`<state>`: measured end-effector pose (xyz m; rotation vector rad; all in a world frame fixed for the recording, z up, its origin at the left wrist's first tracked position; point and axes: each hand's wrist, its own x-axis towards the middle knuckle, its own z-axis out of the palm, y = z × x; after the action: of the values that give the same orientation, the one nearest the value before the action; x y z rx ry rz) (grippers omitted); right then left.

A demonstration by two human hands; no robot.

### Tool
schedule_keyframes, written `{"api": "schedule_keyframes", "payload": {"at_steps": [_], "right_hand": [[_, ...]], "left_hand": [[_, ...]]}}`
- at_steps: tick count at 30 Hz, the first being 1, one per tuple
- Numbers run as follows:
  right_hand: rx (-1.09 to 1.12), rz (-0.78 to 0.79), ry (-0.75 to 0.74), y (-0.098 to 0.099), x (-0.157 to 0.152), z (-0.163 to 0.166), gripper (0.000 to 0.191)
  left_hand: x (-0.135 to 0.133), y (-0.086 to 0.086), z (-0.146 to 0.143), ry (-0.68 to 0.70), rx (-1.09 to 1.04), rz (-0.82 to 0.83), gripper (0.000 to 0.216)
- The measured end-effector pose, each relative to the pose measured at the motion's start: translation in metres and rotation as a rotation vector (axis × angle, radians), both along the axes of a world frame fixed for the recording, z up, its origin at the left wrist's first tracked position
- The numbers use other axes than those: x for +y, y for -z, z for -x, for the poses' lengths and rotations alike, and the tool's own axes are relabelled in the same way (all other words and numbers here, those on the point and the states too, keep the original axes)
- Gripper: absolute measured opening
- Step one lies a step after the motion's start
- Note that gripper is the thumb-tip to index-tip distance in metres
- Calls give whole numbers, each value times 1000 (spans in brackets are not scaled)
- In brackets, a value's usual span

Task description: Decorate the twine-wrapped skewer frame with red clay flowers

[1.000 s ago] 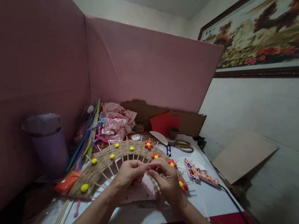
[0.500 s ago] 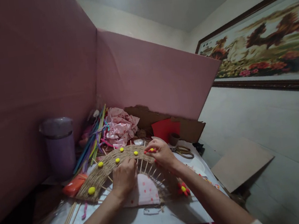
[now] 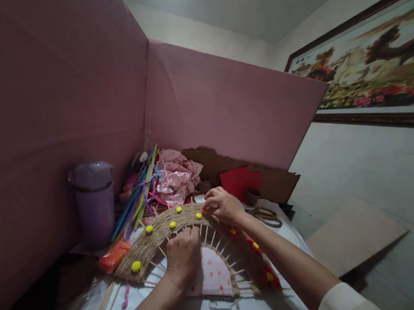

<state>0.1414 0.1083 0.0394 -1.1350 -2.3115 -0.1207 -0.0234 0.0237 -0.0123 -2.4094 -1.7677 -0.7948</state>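
The fibre arch (image 3: 143, 248) looks rough and matt, the pink cloth (image 3: 179, 175) glossy.

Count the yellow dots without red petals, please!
5: lowest dot far left, second dot up and right, third dot near the inner edge, top dot, and fifth dot beside the right hand, which may hide others.

Pinching a red bit (image 3: 203, 211) in the right hand (image 3: 222, 207) at the arch (image 3: 162, 226), just beside a yellow dot (image 3: 198, 216); holding the left hand (image 3: 184, 255) curled by the inner sticks (image 3: 213, 237), near spotted cloth (image 3: 215, 272).
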Motion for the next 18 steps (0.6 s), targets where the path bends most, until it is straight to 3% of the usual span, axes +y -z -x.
{"api": "schedule_keyframes", "payload": {"at_steps": [18], "right_hand": [[-49, -32, -36, 6, -4, 1, 8]], "left_hand": [[0, 3, -3, -9, -62, 8, 25]]}}
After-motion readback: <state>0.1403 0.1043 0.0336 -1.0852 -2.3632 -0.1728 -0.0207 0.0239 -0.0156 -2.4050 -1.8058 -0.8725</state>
